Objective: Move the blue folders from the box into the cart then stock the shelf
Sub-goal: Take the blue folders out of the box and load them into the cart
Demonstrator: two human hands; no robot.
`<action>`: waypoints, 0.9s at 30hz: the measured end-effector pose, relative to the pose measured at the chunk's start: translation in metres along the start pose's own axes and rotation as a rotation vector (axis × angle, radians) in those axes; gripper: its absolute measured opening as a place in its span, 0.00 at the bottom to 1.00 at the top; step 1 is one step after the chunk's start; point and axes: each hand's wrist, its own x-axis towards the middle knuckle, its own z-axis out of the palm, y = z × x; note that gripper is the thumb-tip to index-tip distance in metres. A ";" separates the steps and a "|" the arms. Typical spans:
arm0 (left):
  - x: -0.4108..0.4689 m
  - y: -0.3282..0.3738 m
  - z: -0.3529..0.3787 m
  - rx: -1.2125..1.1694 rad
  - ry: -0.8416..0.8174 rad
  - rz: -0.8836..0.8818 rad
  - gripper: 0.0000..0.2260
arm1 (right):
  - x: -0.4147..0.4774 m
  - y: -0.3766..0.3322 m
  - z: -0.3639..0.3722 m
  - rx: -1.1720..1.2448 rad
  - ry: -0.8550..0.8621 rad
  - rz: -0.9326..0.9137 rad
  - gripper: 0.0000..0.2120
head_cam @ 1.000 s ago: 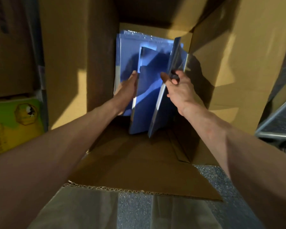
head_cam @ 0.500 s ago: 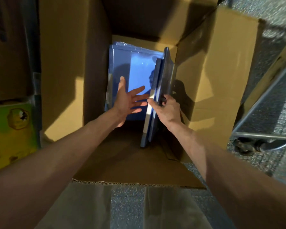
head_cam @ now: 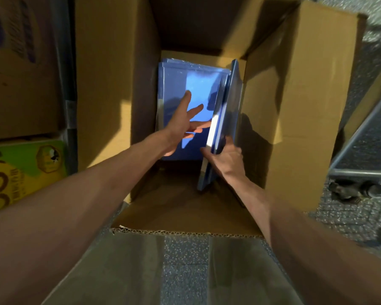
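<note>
An open cardboard box (head_cam: 299,89) stands on the floor, seen from above. A stack of blue folders (head_cam: 174,84) lies flat at its bottom. A few more blue folders (head_cam: 231,100) stand on edge against the box's right inner wall. My right hand (head_cam: 226,160) grips the near lower edge of these upright folders. My left hand (head_cam: 183,126) reaches into the box with fingers spread, over the flat stack and just left of the upright folders. A metal cart (head_cam: 361,155) shows at the right edge.
Brown cartons (head_cam: 22,73) and a yellow-green printed box (head_cam: 24,170) stand at the left. The box's near flap (head_cam: 185,216) hangs toward me. Speckled grey floor (head_cam: 185,271) lies below, and a cart caster (head_cam: 343,192) sits right of the box.
My right hand has tipped the picked folders upright against the box's right wall. My left hand let go of them and now hovers with spread fingers. The view has swung right, showing the cart.
</note>
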 end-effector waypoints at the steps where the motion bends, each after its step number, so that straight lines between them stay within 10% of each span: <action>1: 0.000 0.002 0.003 -0.013 -0.012 -0.001 0.33 | -0.003 0.003 0.001 -0.006 0.031 -0.014 0.29; 17: -0.130 0.093 0.035 0.277 0.175 0.147 0.05 | -0.068 -0.022 -0.147 0.233 -0.044 -0.067 0.10; 27: -0.352 0.253 0.072 0.869 0.306 0.456 0.18 | -0.230 -0.089 -0.308 0.153 -0.122 -0.365 0.13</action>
